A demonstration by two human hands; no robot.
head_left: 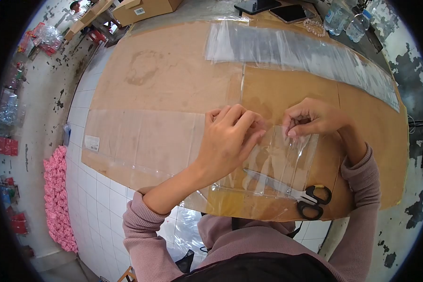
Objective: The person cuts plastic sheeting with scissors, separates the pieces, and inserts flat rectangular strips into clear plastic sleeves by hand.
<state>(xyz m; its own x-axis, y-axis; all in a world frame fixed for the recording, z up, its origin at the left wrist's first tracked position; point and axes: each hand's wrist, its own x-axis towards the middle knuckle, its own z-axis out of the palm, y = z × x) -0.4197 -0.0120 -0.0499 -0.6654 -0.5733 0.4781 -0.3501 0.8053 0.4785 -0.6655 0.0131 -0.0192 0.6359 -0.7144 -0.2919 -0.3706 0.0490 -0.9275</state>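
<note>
A long clear plastic sleeve (150,134) lies across the cardboard, with a white label (92,143) near its left end. My left hand (230,134) is over the sleeve, thumb and fingers pinched together at its upper edge. To its right, my right hand (312,118) is closed in a pinch on the sleeve's top right part, which looks slightly lifted and creased. Scissors (291,190) with black handles lie below my hands, blades pointing left. The clear plastic seems to lie partly over the blades. The fingertips of my left hand are partly hidden.
A stack of clear plastic sleeves (296,51) spans the cardboard's (145,70) far right. Behind it are phones (292,14), a bead string (314,27) and water bottles (357,26). A cardboard box (145,10) stands at the back; pink textured material (58,199) is at left.
</note>
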